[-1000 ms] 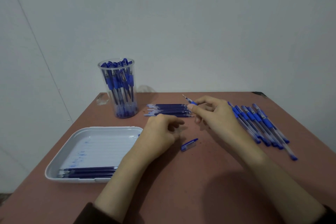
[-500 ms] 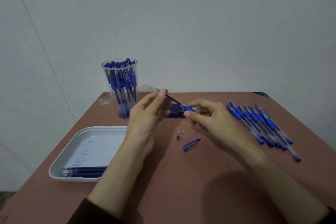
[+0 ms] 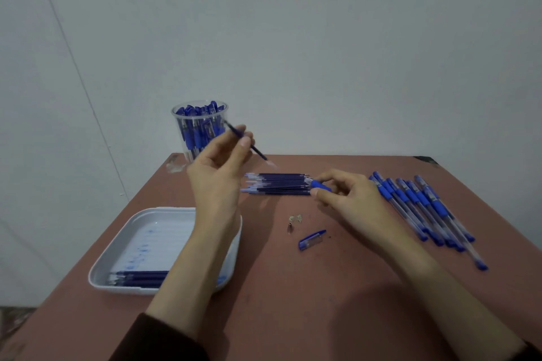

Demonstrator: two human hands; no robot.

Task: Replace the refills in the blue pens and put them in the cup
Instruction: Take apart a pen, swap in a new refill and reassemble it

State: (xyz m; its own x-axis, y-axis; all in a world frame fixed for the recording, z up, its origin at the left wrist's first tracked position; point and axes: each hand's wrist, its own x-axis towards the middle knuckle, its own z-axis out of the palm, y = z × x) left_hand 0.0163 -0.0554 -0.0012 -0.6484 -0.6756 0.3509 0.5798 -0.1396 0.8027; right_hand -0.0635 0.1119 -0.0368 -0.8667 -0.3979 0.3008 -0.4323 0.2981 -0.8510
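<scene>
Now we are in the middle of one pen: our left hand (image 3: pixel 218 164) is raised in front of the cup (image 3: pixel 199 129) and pinches a thin dark refill (image 3: pixel 246 143) between thumb and fingers, its tip pointing down to the table (image 3: pixel 293 316). Our right hand (image 3: pixel 349 196) rests to the right of the cup, low over the table, and closes on the blue grip of an open pen body (image 3: pixel 321 185). Just beside this hand, between it and the cup, lies the bundle of spare refills (image 3: pixel 278 184).

We judge that this refill is the old one, just out of the pen, but we cannot tell this for sure. If so, it belongs in the white tray (image 3: pixel 140 231), which stands nearer to us than the cup and already holds several refills (image 3: pixel 137 278). After that the move calls for one fresh refill from the bundle, pushed straight into the body.

The small metal tip (image 3: pixel 289 227) and the blue cap (image 3: pixel 312 239) wait on the table, nearer to us than the bundle; they must go back on. More pens (image 3: pixel 422 208) lie far to the right of the cup, so much work remains. The cup is already quite full of pens.
</scene>
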